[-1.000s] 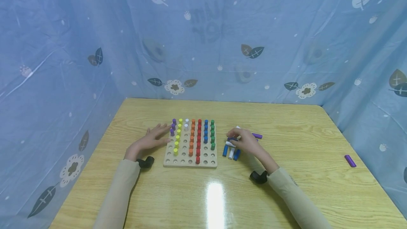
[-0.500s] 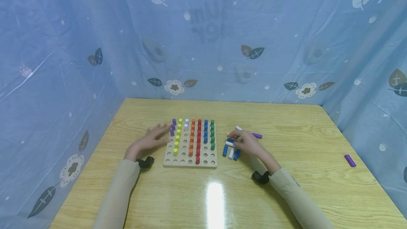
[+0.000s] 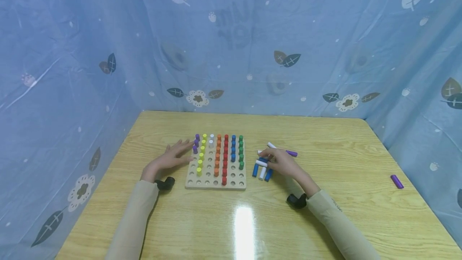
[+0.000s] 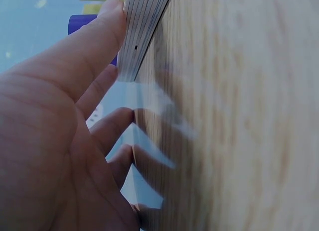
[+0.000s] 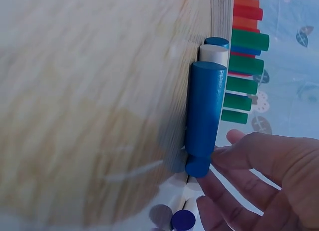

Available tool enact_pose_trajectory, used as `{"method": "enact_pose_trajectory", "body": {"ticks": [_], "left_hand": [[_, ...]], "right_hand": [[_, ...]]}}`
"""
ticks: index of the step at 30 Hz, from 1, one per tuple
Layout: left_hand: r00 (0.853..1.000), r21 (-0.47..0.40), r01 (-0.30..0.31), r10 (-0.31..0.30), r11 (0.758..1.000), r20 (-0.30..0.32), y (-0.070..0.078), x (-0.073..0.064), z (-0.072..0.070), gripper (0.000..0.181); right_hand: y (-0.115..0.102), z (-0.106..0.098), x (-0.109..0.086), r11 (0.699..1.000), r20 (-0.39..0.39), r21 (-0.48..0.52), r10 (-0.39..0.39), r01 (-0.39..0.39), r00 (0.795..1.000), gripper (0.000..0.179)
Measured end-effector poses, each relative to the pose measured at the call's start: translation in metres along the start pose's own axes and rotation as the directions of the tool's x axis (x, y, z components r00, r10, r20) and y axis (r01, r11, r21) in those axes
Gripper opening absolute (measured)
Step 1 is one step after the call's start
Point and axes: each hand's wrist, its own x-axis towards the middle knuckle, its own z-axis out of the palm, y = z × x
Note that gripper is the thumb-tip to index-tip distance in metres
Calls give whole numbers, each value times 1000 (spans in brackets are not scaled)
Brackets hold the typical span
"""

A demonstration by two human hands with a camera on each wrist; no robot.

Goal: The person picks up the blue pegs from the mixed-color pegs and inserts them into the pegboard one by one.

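Your left hand (image 3: 169, 161) lay relaxed at the pegboard (image 3: 215, 187), while your right hand (image 3: 285, 163) partly hid the loose pegs (image 3: 255, 170), so any grip there could not be determined.

Pegs (image 3: 225, 157) purple, yellow, white, orange, red, blue, green; beige board (image 3: 216, 187); blue curtain (image 3: 231, 71), flower-patterned.

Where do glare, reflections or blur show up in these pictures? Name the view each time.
Head: a white streak of glare on the table, towards the near edge; left wrist: fingers mirrored in the glossy tabletop, its grain blurred at the right; right wrist: purple peg mirrored beside itself, grain soft at the left.
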Motion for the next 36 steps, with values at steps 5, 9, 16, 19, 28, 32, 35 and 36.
{"method": "enact_pose_trajectory", "body": {"ticks": [5,9,16,19,28,32,35,36], "left_hand": [[1000,9,-1,1,1000,2,1,0,-1,69],[1000,-5,-2,2,1000,3,2,0,0,69],[1000,-3,1,-1,1000,3,3,-1,0,69],[1000,2,0,0,1000,2,1,0,0,70],[1000,11,-3,3,1000,-3,-2,1,1,68],[1000,19,1,-1,1000,2,-3,1,1,69],[1000,18,7,-7,1000,4,-2,1,2,69],[1000,18,6,-7,1000,4,-1,1,2,69]], "right_hand": [[4,-2,-1,1000,20,4,10,-10,1000,29],[6,-3,-3,1000,28,-4,11,-11,1000,29],[9,-5,-7,1000,14,-10,7,-6,1000,28],[11,-5,-9,1000,7,-6,8,-8,1000,28],[16,-6,-13,998,-23,56,11,-10,1000,27],[18,-7,-15,994,-12,108,31,-30,999,29],[17,-9,-16,987,-1,155,50,-49,999,31],[18,-9,-15,985,2,164,54,-54,999,31]]}}
